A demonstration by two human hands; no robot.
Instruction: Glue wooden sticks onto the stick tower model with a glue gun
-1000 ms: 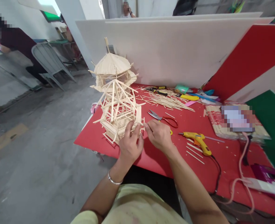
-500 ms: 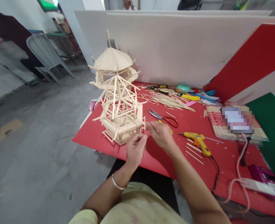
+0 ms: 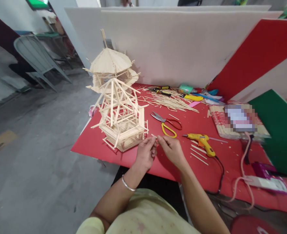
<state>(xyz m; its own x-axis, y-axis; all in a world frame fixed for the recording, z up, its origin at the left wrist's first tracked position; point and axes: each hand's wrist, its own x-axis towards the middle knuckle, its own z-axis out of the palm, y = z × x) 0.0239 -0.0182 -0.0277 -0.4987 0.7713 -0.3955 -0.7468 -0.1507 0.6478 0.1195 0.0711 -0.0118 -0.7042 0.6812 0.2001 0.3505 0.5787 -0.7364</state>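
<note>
In the head view, the left hand (image 3: pixel 145 154) and right hand (image 3: pixel 173 150) come close together, fingertips pinching a short wooden stick (image 3: pixel 153 135). The little stick tower (image 3: pixel 131 134) stands near them, to the left, on the red tabletop (image 3: pixel 87 141). Open scissors (image 3: pixel 162 119) lie behind the hands; a yellow glue gun (image 3: pixel 203 141) lies to the right.

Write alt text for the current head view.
A person's left hand and right hand pinch a small stick beside an open wooden framework on a red tabletop. Scissors and a yellow glue gun lie to the right.
</note>
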